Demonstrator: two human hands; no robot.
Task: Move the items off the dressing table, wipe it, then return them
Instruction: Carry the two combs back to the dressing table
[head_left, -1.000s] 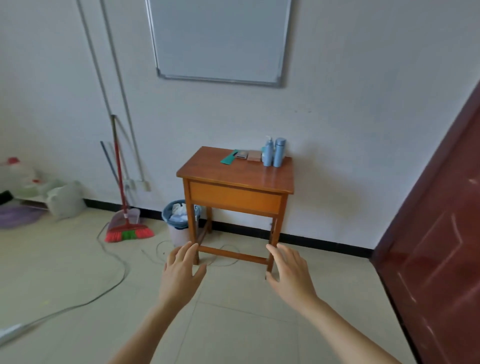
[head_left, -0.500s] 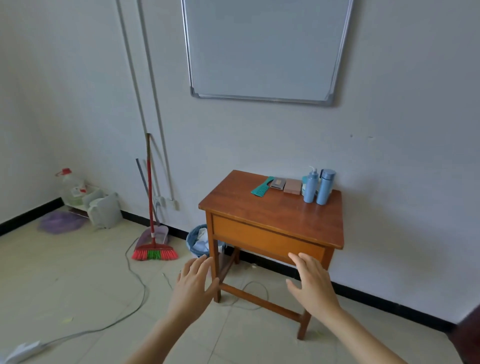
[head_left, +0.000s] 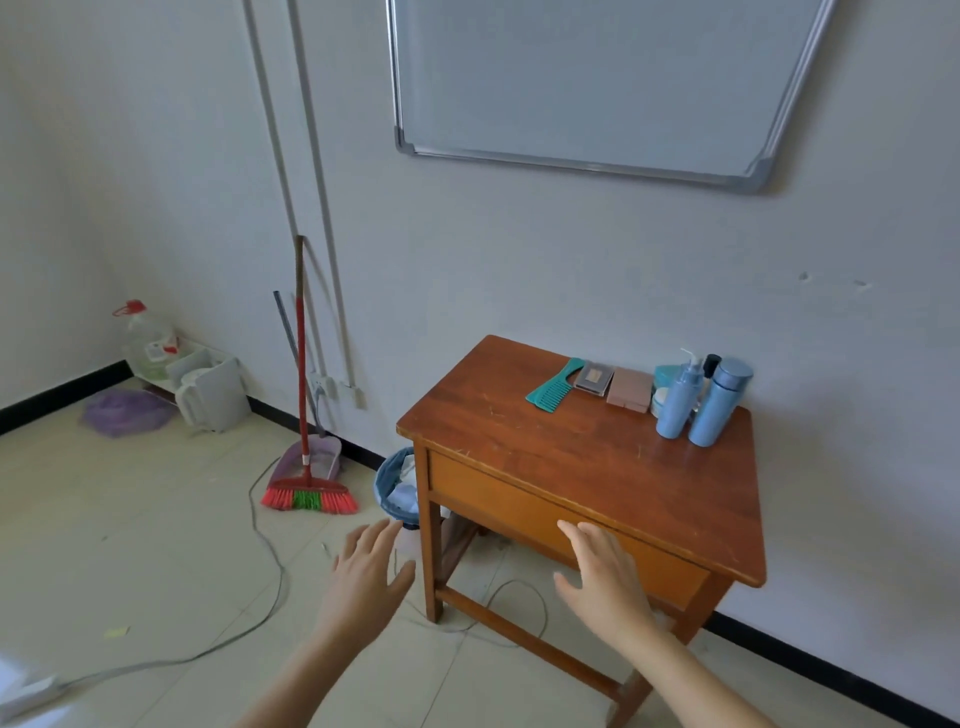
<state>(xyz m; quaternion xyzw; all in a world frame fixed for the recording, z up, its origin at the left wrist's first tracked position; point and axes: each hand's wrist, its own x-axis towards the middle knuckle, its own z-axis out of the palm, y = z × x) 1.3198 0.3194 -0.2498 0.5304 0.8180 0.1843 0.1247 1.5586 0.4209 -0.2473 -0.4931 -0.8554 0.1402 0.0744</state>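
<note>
Against the wall, the wooden table (head_left: 597, 467) carries its items in one row along the far edge. Both hands hover before the drawer front, fingers spread, holding nothing: left hand (head_left: 366, 577) off the table's left corner, right hand (head_left: 605, 582) nearer the row, which lies ahead and to its right. Blue pump bottle (head_left: 675, 405) and blue capped bottle (head_left: 719, 405) stand upright at the right end. Then come the brown case (head_left: 629, 389) and grey case (head_left: 594, 378). Teal comb (head_left: 553, 387) is leftmost, long axis slanting near-left to far-right. No brand or label legible.
</note>
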